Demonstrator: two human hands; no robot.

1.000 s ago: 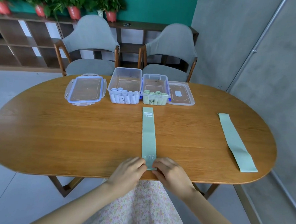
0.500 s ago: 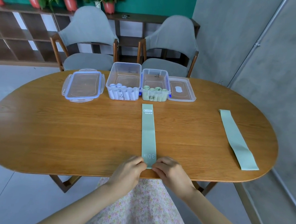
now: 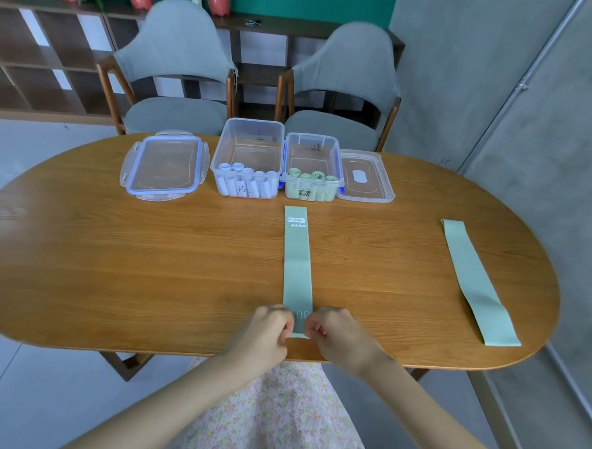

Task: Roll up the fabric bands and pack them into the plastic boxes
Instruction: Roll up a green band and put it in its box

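A pale green fabric band (image 3: 297, 258) lies flat and straight down the middle of the wooden table (image 3: 148, 268), its near end at the front edge. My left hand (image 3: 265, 329) and my right hand (image 3: 337, 333) pinch that near end from either side, fingers curled. A second green band (image 3: 473, 278) lies flat on the right. At the back stand two open plastic boxes: the left box (image 3: 249, 143) holds white rolls, the right box (image 3: 314, 149) holds green rolls.
A blue-rimmed lid (image 3: 164, 166) lies left of the boxes and a clear lid (image 3: 365, 176) right of them. Two grey chairs (image 3: 175, 80) stand behind the table, with a shelf of potted plants beyond. A grey wall runs along the right.
Both hands have stayed at the band's near end; their fingers have curled tighter around its edge. The view has shifted slightly.
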